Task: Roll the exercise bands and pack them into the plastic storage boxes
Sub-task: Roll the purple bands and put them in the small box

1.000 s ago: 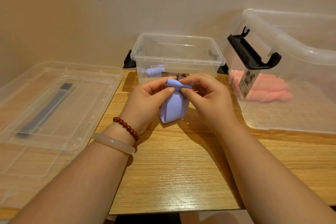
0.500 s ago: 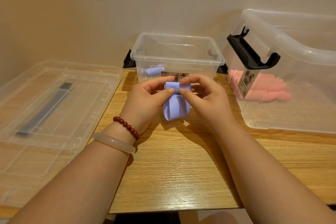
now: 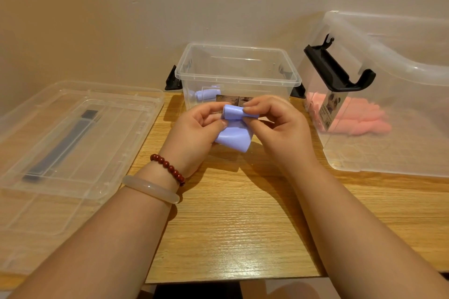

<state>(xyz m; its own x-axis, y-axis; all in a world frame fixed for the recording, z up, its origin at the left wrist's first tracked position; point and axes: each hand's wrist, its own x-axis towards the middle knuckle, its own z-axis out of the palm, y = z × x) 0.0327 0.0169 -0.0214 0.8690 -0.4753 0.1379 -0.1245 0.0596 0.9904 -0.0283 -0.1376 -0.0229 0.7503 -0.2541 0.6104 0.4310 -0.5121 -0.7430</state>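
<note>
Left hand and right hand pinch the half-rolled lilac rubber exercise band near the far edge of the wooden table. Advise tight turns, edges square.

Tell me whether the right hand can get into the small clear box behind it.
Probably yes: the small clear box stands lidless just beyond the right hand, which pinches the purple band.

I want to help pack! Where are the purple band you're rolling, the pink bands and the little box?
purple band point(image 3: 233, 137), head view, loose flat part.
pink bands point(image 3: 364, 124), head view, pile's middle.
little box point(image 3: 238, 81), head view, front rim.
</note>
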